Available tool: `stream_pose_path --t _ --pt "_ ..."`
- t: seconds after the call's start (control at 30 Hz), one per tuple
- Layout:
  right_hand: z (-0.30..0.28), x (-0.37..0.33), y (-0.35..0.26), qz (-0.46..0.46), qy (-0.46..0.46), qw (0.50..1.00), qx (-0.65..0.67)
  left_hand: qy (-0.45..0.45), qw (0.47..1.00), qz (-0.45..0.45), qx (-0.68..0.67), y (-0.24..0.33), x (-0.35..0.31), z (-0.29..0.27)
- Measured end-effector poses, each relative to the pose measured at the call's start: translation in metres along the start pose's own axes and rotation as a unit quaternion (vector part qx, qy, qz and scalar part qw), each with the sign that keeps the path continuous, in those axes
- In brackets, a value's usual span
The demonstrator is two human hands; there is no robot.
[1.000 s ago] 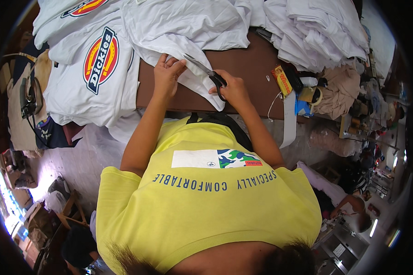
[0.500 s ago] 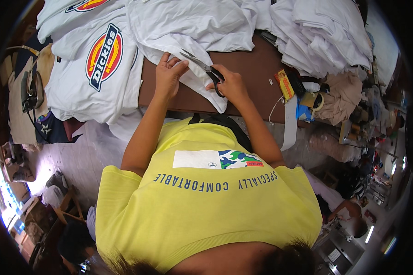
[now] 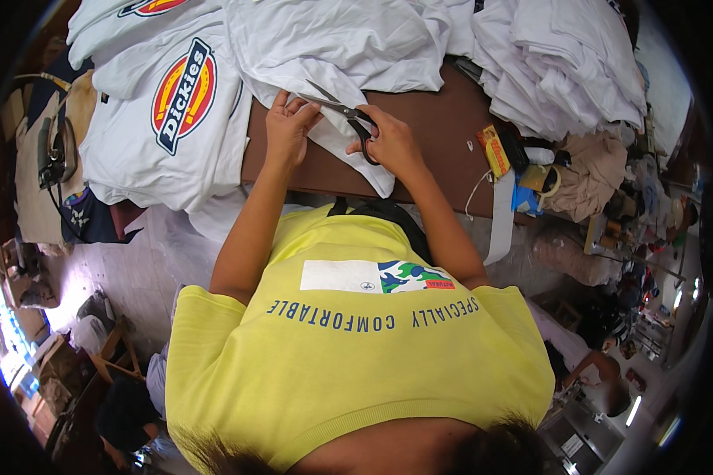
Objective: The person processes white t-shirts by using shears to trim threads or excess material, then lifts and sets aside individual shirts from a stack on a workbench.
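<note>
Holding scissors over a white shirt on the table.
The right hand's grip is clamped around the scissors' handles, which turns the parted blades toward the left hand; that hand's grip is pinched on the shirt, seemingly to steady the cloth. The shirt trails to the table's near edge, putting its tip within reach. Beyond, a white pile sits at the right, probably to leave working room.

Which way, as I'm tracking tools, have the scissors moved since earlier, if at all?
Yes: the scissors have shifted slightly left, farther from the yellow box.
</note>
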State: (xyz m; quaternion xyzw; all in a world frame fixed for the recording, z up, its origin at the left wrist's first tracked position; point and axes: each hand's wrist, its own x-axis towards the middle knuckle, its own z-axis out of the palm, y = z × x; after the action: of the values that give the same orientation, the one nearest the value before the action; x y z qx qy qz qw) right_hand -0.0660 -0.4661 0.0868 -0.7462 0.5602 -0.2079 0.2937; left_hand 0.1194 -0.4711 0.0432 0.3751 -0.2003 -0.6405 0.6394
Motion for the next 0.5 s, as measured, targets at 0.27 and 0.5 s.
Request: stream_pose_path --t 0.27,0.5 --pt "0.006 -0.007 0.014 0.035 -0.012 0.998 0.042 0.015 1.000 0.000 -0.022 0.005 0.011 -0.007" --pt "0.003 0.005 -0.001 -0.010 0.003 1.000 0.025 -0.001 1.000 0.013 0.012 0.006 0.011 -0.010"
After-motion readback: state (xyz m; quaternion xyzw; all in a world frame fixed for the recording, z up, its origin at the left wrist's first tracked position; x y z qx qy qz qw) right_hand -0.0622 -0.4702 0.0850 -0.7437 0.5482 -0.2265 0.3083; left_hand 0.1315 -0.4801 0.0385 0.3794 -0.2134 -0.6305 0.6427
